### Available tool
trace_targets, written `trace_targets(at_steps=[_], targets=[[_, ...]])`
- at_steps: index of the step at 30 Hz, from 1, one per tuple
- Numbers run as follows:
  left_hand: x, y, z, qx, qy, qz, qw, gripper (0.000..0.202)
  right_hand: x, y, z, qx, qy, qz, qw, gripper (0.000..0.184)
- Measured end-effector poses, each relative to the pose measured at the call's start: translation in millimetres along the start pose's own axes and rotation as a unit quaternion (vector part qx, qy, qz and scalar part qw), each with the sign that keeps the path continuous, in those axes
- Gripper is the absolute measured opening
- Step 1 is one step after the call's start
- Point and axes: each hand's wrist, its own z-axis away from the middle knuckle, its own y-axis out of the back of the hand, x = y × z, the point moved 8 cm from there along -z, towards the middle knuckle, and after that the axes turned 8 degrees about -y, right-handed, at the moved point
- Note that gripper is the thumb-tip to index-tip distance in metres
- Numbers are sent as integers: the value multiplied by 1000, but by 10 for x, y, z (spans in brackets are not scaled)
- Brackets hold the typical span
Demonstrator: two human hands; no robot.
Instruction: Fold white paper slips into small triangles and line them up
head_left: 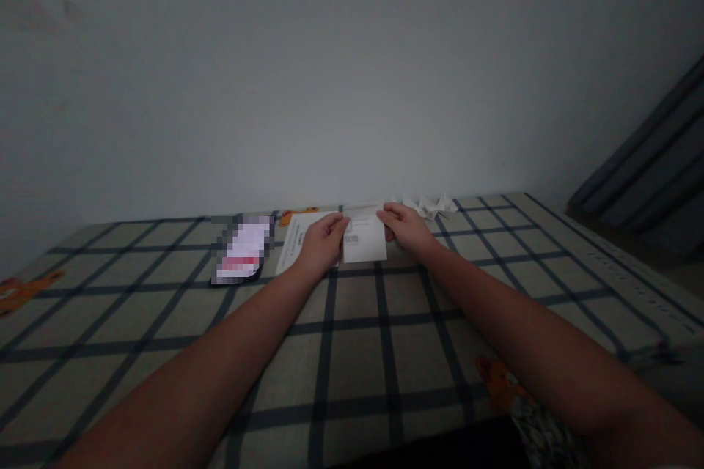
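Just below the frame's centre, my left hand and right hand are slightly apart, pinching opposite side edges of a small printed sheet. Left of it lies a larger printed paper – partly behind my hand – then a phone. Folded paper pieces sit near the wall. The widest room for moving – checked cloth – stretches toward lower centre.

The single head-worn camera looks forward and down across a checked cloth towards a wall.
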Motion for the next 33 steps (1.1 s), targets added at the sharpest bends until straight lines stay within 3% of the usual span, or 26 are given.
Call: trace_targets(at_steps=[4, 9, 16, 23, 29, 33], targets=[[74, 5, -7, -9, -11, 15, 1000, 30, 24, -61, -7, -33, 2, 13, 999, 17], [32, -72, 28, -42, 43, 29, 998, 35, 25, 28, -28, 15, -2, -18, 1000, 17], [31, 28, -27, -18, -17, -19, 999, 24, 1, 4, 13, 11, -10, 20, 1000, 15], [-18, -82, 27, -51, 56, 47, 996, 37, -26, 57, -9, 24, 18, 9, 1000, 15], [-21, -67, 26, -54, 50, 41, 996, 26, 5, 57, -32, 24, 34, 5, 999, 15], [-38, -102, 42, -65, 66, 77, 993, 36, 22, 81, -44, 34, 36, -8, 999, 17]])
